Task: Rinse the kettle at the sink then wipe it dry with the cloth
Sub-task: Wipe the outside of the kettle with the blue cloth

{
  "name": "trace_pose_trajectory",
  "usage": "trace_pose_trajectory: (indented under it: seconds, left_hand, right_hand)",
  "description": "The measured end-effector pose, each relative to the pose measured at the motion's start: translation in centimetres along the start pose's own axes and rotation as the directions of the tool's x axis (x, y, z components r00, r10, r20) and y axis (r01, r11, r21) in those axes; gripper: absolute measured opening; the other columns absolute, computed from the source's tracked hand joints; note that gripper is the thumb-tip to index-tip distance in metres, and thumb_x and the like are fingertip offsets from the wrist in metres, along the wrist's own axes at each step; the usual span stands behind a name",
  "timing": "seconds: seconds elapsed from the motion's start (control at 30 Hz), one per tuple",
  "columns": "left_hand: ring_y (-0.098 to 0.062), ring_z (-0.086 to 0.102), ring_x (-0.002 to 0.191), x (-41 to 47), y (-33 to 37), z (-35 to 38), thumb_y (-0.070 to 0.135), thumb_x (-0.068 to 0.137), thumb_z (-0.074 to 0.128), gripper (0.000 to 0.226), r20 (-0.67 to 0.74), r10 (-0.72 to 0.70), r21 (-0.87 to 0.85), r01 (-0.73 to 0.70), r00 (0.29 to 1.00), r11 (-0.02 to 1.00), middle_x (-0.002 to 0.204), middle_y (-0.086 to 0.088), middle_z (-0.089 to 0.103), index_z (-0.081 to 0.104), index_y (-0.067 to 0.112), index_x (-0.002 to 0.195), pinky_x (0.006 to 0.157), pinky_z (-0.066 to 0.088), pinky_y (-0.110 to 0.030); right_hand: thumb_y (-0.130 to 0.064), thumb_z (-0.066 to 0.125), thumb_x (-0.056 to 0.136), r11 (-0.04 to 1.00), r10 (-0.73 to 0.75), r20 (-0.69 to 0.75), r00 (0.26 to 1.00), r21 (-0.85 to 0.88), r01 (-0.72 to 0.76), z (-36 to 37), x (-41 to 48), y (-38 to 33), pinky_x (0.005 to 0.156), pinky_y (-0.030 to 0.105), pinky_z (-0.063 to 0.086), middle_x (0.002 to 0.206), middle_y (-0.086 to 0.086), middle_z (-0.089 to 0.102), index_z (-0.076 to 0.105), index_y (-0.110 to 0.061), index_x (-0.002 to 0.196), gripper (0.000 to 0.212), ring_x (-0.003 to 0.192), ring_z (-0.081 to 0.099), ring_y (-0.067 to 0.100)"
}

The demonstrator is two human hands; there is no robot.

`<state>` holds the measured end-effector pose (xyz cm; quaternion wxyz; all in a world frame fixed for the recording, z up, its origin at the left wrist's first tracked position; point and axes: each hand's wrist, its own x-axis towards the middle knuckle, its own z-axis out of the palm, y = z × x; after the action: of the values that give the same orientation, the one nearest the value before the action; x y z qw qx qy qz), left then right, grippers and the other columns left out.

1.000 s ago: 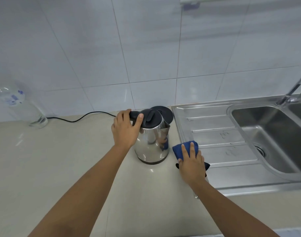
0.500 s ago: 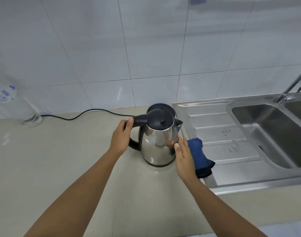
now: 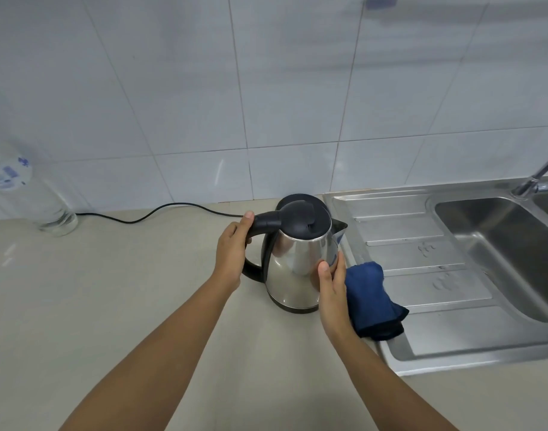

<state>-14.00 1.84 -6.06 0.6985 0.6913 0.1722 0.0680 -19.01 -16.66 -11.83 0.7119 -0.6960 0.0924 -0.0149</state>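
A stainless steel kettle (image 3: 292,265) with a black lid and handle stands upright on the beige counter, just left of the sink's draining board (image 3: 428,276). My left hand (image 3: 232,256) grips the top of the black handle. My right hand (image 3: 331,293) lies with thumb and fingers against the kettle's right side. A dark blue cloth (image 3: 370,295) sits bunched on the draining board's left edge, right behind my right hand, and I cannot tell whether the palm touches it.
The sink basin (image 3: 499,241) lies to the right with a tap (image 3: 537,177) at its back. A black power cord (image 3: 160,209) runs along the wall to a round base behind the kettle. A clear plastic bottle (image 3: 33,197) stands far left.
My right hand has left the top of the cloth and moved onto the kettle's side. My left hand slid from the lid end back to the handle. The kettle now stands a little nearer me.
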Motion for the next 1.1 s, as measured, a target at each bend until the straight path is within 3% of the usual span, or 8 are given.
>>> trace_pose_trajectory:
  seconds: [0.1, 0.17, 0.23, 0.33, 0.53, 0.83, 0.93, 1.1]
  left_hand:
    - [-0.014, 0.055, 0.083, 1.6, 1.1, 0.3, 0.075, 0.067, 0.057, 0.08, -0.02, 0.012, -0.039, -0.013, 1.0, 0.999, 0.088, 0.005, 0.061, 0.066, 0.004, 0.105, 0.088, 0.045, -0.031]
    - [-0.012, 0.055, 0.08, 2.8, 2.0, 0.8, 0.074, 0.067, 0.059, 0.079, -0.029, 0.021, -0.07, -0.023, 0.999, 0.997, 0.084, 0.008, 0.061, 0.067, 0.005, 0.104, 0.086, 0.045, -0.029]
    - [-0.013, 0.055, 0.081, 4.1, 2.9, 1.6, 0.075, 0.066, 0.059, 0.08, -0.029, 0.028, -0.086, -0.031, 0.999, 0.996, 0.086, 0.007, 0.061, 0.067, 0.005, 0.105, 0.087, 0.045, -0.03]
    - [-0.013, 0.054, 0.084, 6.1, 4.2, 3.4, 0.078, 0.064, 0.056, 0.084, -0.027, 0.023, -0.08, -0.025, 0.999, 0.997, 0.091, 0.008, 0.061, 0.066, 0.007, 0.107, 0.088, 0.044, -0.03]
    - [-0.015, 0.053, 0.082, 10.5, 5.6, 6.1, 0.079, 0.065, 0.054, 0.088, -0.065, 0.017, -0.087, -0.023, 0.998, 0.996, 0.089, 0.006, 0.059, 0.064, 0.004, 0.109, 0.082, 0.041, -0.03]
    - [-0.014, 0.057, 0.088, 15.8, 5.5, 8.2, 0.076, 0.069, 0.053, 0.078, -0.095, 0.007, -0.054, -0.013, 0.995, 0.998, 0.09, 0.006, 0.059, 0.064, 0.008, 0.106, 0.082, 0.041, -0.028]
    - [-0.014, 0.056, 0.087, 16.8, 5.0, 8.0, 0.076, 0.069, 0.053, 0.083, -0.11, 0.008, -0.053, -0.014, 0.994, 0.998, 0.09, 0.006, 0.059, 0.063, 0.005, 0.109, 0.083, 0.041, -0.028]
    - [-0.015, 0.057, 0.091, 17.9, 4.3, 8.0, 0.068, 0.08, 0.054, 0.069, -0.122, 0.014, -0.027, -0.017, 0.992, 0.999, 0.092, 0.003, 0.06, 0.063, 0.006, 0.109, 0.085, 0.042, -0.03]
  right_hand:
    - [-0.074, 0.045, 0.081, 1.0, -0.014, 0.02, 1.0, 0.024, 0.014, 0.3, 1.7, -1.2, 0.115, 0.033, 0.033, 0.152, -0.016, 0.039, 0.016, -0.038, 0.158, 0.09, 0.141, 0.037, 0.011]
    - [-0.063, 0.047, 0.092, 0.999, -0.038, 0.019, 0.999, 0.035, 0.038, 0.5, 3.1, -2.4, 0.105, 0.02, 0.036, 0.141, -0.027, 0.044, 0.021, -0.043, 0.153, 0.07, 0.135, 0.041, 0.006]
    - [-0.057, 0.047, 0.095, 0.998, -0.046, 0.012, 0.999, 0.046, 0.046, 0.5, 4.9, -3.7, 0.104, 0.021, 0.039, 0.136, -0.03, 0.047, 0.026, -0.047, 0.145, 0.055, 0.133, 0.043, 0.006]
    - [-0.062, 0.045, 0.094, 0.998, -0.055, 0.009, 0.998, 0.035, 0.054, 0.0, 7.8, -5.4, 0.109, 0.031, 0.037, 0.145, -0.019, 0.042, 0.023, -0.038, 0.154, 0.069, 0.137, 0.041, 0.01]
    - [-0.055, 0.039, 0.1, 0.997, -0.053, 0.047, 0.997, -0.05, 0.056, -0.5, 13.9, -7.0, 0.107, 0.027, 0.033, 0.154, -0.012, 0.038, 0.021, -0.034, 0.157, 0.063, 0.14, 0.037, 0.012]
    - [-0.059, 0.036, 0.1, 0.994, -0.029, 0.111, 0.993, -0.097, 0.039, -0.2, 20.0, -6.5, 0.117, 0.047, 0.035, 0.157, -0.009, 0.038, 0.019, -0.036, 0.158, 0.064, 0.143, 0.038, 0.017]
    - [-0.061, 0.038, 0.099, 0.995, -0.04, 0.133, 0.99, -0.084, 0.052, 0.4, 20.9, -5.9, 0.117, 0.044, 0.035, 0.155, -0.013, 0.039, 0.021, -0.034, 0.157, 0.066, 0.141, 0.039, 0.013]
    - [-0.082, 0.037, 0.084, 0.994, -0.041, 0.134, 0.99, -0.094, 0.054, 0.9, 21.5, -5.3, 0.106, 0.026, 0.031, 0.155, -0.018, 0.036, 0.018, -0.038, 0.158, 0.088, 0.141, 0.036, 0.008]
